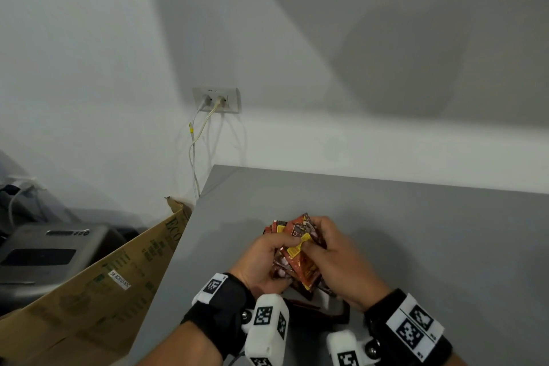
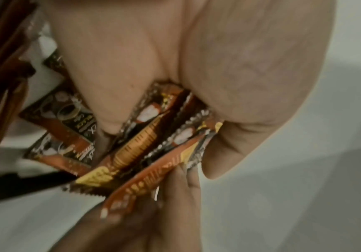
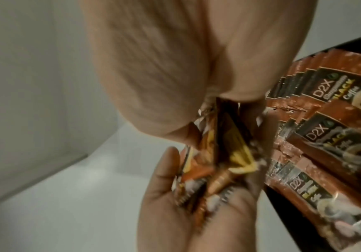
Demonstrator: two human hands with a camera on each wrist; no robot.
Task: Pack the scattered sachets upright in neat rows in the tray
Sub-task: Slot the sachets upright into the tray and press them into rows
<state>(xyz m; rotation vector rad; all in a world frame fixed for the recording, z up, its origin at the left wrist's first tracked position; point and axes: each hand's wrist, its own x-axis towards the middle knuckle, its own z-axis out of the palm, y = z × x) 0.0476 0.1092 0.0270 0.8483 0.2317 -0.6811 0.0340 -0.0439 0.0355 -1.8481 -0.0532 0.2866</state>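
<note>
Both hands hold one bunch of orange-brown coffee sachets above the grey table. My left hand grips the bunch from the left, and my right hand grips it from the right. In the left wrist view the sachets fan out between palm and fingers. The right wrist view shows the held sachets and, to the right, several more sachets standing in rows in the black tray. In the head view the tray is mostly hidden under my hands and wrists.
The grey table stretches away to the right and back. A cardboard box leans against its left edge, with a grey appliance beyond. A wall socket with cables sits on the white wall behind.
</note>
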